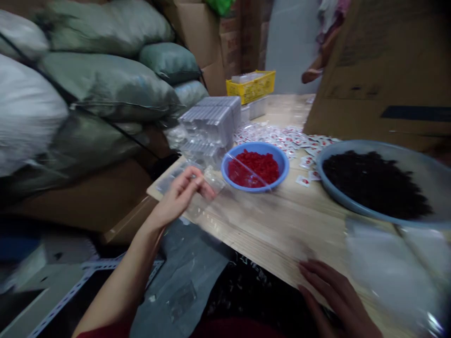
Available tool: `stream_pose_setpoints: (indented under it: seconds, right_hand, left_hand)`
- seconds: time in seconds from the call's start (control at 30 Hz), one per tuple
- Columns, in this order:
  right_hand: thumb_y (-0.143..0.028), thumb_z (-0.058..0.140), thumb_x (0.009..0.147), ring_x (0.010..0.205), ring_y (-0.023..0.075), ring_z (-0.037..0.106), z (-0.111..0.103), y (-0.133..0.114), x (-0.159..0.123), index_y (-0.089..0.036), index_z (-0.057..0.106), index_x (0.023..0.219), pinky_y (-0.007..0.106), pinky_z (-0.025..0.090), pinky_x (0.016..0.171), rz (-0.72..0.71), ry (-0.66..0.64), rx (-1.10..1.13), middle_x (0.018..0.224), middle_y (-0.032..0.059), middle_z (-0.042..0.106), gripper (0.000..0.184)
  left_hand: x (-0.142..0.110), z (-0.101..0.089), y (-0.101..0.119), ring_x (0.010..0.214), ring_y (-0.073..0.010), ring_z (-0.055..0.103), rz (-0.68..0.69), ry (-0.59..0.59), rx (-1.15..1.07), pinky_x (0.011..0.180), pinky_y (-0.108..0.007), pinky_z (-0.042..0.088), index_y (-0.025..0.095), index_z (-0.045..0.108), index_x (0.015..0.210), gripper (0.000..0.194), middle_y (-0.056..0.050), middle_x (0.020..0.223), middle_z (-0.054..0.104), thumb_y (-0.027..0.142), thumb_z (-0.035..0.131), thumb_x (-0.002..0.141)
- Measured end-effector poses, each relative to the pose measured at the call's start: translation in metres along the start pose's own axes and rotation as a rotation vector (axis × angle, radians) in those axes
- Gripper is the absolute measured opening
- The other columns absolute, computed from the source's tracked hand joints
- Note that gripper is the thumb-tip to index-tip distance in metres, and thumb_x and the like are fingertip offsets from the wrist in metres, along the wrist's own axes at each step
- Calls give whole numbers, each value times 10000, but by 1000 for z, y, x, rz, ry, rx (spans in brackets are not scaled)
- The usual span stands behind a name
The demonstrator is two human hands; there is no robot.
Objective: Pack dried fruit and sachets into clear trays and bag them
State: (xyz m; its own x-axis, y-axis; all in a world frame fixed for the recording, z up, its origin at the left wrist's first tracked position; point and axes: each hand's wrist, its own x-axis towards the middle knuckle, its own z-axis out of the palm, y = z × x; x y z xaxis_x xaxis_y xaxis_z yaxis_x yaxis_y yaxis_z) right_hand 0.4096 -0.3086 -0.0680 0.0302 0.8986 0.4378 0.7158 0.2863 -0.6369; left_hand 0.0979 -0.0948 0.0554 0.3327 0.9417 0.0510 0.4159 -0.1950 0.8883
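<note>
My left hand [179, 199] grips the edge of a clear plastic blister tray [202, 195], holding it over the near corner of a wooden table [278, 230]. The tray's far end overlaps the rim of a blue plastic bowl [255, 166] of small red pieces. My right hand [334, 295] lies with its fingers apart on the table's front edge, holding nothing. It is nearest to a clear plastic sheet or bag [387, 272]. A grey-blue basin [373, 183] of dark granular material stands beyond that hand.
Stacked clear trays [209, 126] and scattered red-and-white sachets [285, 141] lie on the table. Large grey sacks [109, 87] fill the left side. A cardboard sheet [380, 70] stands at the right. A yellow crate [251, 87] and a person's arm [315, 58] are at the back.
</note>
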Motion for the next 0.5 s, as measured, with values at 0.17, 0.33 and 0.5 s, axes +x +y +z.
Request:
stream_pose_setpoints:
  seconds: [0.17, 0.33, 0.5]
  right_hand:
    - [-230, 664, 876, 1369, 293, 472, 13, -18, 14, -321, 608, 1266, 577, 320, 1159, -302, -135, -176, 1360, 15, 624, 404]
    - [-333, 676, 884, 1432, 340, 368, 41, 18, 12, -247, 568, 1326, 621, 319, 1132, -241, -292, -282, 1491, 94, 495, 463]
    - [-226, 575, 943, 1409, 307, 413, 56, 36, 14, -279, 538, 1368, 618, 331, 1131, -142, -308, -296, 1500, 59, 487, 430]
  left_hand:
    - [32, 121, -2, 680, -151, 627, 139, -811, 115, 670, -277, 494, 211, 486, 915, 194, -33, 775, 679, 345, 373, 998]
    - [63, 219, -18, 775, -208, 636, 246, -830, 519, 682, -314, 466, 182, 531, 972, 71, -100, 900, 688, 186, 497, 910]
    - [66, 205, -2, 944, -229, 626, 408, -480, 416, 837, -348, 462, 187, 568, 1031, 148, -127, 1041, 680, 235, 450, 956]
